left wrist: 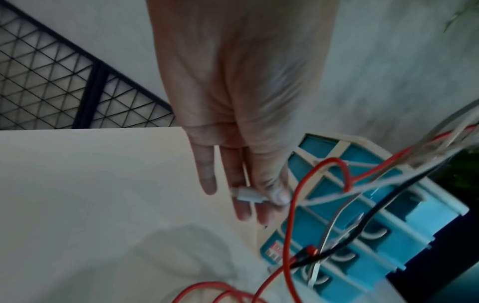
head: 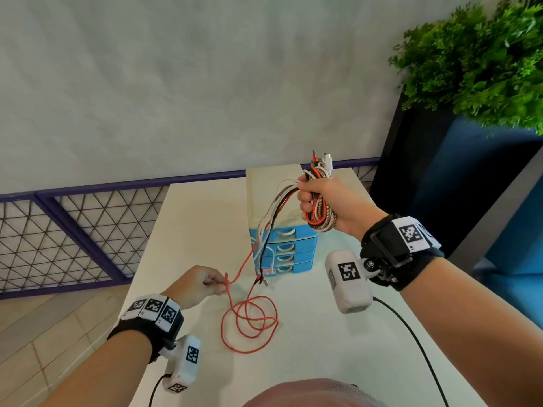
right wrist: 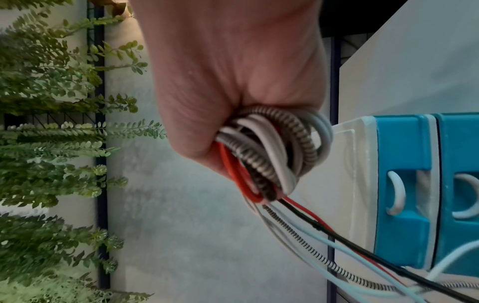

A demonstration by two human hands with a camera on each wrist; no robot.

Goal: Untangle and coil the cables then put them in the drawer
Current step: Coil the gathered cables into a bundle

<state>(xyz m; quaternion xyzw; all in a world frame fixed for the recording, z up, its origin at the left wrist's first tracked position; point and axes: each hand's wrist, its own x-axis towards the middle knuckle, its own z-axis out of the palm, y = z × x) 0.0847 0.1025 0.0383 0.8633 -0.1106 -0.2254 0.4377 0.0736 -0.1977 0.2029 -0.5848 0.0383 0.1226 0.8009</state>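
A bundle (head: 318, 207) of red, white, black and braided cables is gripped in the right hand (head: 329, 201), all fingers curled tightly round it, raised above the drawer unit (head: 282, 251). Loose strands are seen hanging from the fist toward 7 o'clock, across the drawer fronts. The left hand (head: 199, 284) is held low at 9 o'clock of the unit; in the wrist view a white plug (left wrist: 249, 194) is pinched between thumb and fingertips, the remaining fingers straight and close together. A red cable (head: 249, 321) is looped loosely on the table (head: 323, 348), at 6 o'clock of the unit.
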